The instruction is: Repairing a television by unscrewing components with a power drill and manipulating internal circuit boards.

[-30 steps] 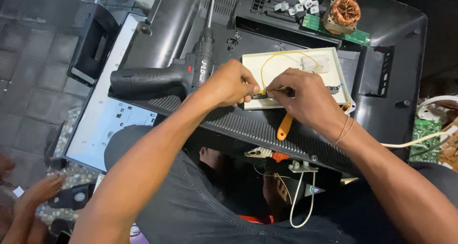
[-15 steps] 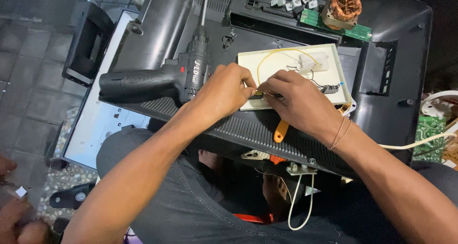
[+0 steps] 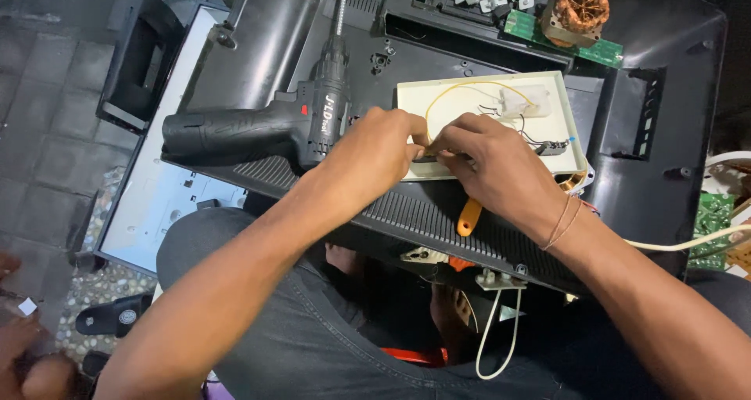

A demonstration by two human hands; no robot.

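Both our hands meet on the cream tray (image 3: 469, 95): left hand (image 3: 374, 151) & right hand (image 3: 489, 159) pinch a small dark part (image 3: 429, 159) at its front edge, w/ a black drill (image 3: 266, 126) lying just beside.

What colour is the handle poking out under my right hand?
Orange; the tool handle shows clearly in the head view, below the right hand.
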